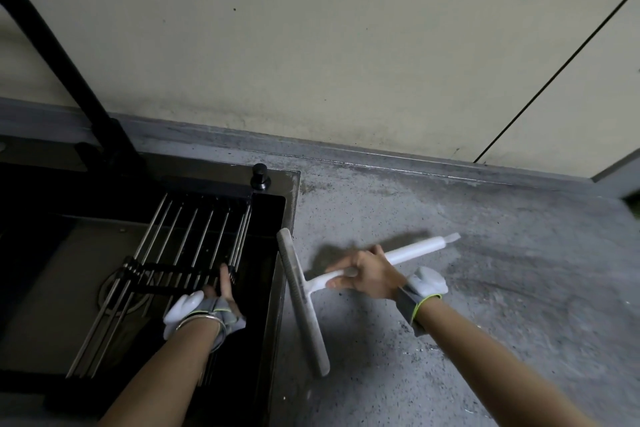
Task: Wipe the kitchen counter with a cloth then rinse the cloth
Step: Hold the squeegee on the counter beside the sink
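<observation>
- Notably, no cloth is showing anywhere in view, so you cannot be wiping with it yet; where it is lying cannot be told.
- Instead, your right hand is gripping the white handle of a squeegee, fingers wrapped around it, with the blade lying along the grey counter just beside the sink edge.
- You are risking pushing grit and water over that edge, or tipping the blade into the basin, because it is sitting so close to the rim.
- Your left hand is reaching down among the bars of the drying rack over the sink; whether its fingers are pinching a bar cannot be told in the dark.
- A finger could be catching between the metal rods if the rack is rolling or shifting.
- The black faucet is standing at the far left, well apart from both hands.
</observation>
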The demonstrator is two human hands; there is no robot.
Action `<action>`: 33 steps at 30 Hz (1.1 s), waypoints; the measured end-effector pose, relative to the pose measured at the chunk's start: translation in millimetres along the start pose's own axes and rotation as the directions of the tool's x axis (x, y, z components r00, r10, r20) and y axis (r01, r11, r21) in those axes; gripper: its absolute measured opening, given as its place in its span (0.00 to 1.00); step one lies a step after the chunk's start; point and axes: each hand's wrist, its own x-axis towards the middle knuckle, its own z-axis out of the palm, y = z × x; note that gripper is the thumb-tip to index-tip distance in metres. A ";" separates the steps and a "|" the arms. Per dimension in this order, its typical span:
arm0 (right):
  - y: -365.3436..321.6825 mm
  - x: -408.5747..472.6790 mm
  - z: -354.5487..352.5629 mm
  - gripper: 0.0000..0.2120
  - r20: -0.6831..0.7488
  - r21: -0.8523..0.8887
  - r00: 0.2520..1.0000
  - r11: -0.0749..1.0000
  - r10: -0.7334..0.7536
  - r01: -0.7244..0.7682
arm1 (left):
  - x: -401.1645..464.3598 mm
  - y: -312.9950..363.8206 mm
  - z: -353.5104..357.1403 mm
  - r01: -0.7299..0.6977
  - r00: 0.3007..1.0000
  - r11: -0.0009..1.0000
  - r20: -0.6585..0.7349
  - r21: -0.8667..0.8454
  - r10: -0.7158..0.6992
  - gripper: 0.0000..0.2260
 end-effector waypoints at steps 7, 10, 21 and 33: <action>41.3 -36.0 -40.3 0.15 -0.176 -0.006 0.964 0.979 0.201 -0.206 | -5.8 4.3 -1.7 -0.042 0.999 0.999 0.012 -0.034 0.042 0.46; 62.6 -54.8 -52.1 0.15 -0.191 -0.010 0.936 0.953 0.297 -0.304 | -10.1 6.4 -5.0 -0.054 0.998 0.997 0.005 -0.049 0.055 0.45; 28.6 -60.0 -7.0 0.14 -0.132 -0.060 0.970 0.975 0.203 -0.212 | -8.0 2.9 9.7 -0.057 0.997 0.962 -0.071 -0.267 0.040 0.44; -31.0 -49.6 44.9 0.16 -0.132 0.063 0.983 0.991 0.129 -0.121 | -34.2 -16.9 26.7 -0.198 0.969 0.786 -0.237 -0.586 0.068 0.35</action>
